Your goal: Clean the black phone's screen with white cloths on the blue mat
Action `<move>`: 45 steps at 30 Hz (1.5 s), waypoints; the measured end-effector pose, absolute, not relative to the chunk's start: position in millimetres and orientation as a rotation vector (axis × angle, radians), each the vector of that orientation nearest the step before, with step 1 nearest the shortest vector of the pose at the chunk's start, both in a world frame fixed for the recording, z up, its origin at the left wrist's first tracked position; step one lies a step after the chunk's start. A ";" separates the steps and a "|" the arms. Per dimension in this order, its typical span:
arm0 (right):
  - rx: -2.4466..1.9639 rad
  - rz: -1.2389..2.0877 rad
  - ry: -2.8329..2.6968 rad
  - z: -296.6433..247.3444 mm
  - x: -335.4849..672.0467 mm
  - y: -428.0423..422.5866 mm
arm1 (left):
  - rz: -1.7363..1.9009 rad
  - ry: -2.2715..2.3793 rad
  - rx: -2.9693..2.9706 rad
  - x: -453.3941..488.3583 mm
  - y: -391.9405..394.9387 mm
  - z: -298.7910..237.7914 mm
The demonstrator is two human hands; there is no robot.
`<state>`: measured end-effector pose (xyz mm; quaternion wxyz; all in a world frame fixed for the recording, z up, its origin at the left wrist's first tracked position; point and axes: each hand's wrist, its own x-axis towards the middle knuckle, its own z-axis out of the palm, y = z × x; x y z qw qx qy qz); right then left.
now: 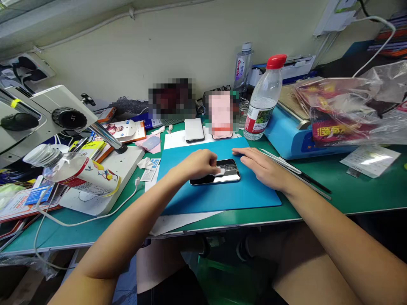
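One white wipe (219, 171) is held in the curled fingers of the left hand (200, 164) against a phone (229, 177) laid on a blue mat (193, 201) on the green desk (352, 192). Near the phone's right end, the right hand (260, 166) is placed over the mat, its fingers extended and slightly parted.

The phone (233, 173) lies on the mat (219, 197), tools (315, 182) to its right.
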<state>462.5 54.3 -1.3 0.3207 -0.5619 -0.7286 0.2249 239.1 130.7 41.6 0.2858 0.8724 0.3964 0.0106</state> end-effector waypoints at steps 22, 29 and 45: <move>-1.459 0.535 -1.935 -8.4 460.8 61.7 | 0.040 1.136 2.295 274.7 137.3 47.9; -1.446 0.552 -1.883 -4.4 461.7 58.9 | 0.102 1.107 2.276 298.9 138.1 41.7; -1.463 0.644 -1.783 -7.9 463.6 55.8 | 0.019 0.905 2.277 289.9 113.1 40.2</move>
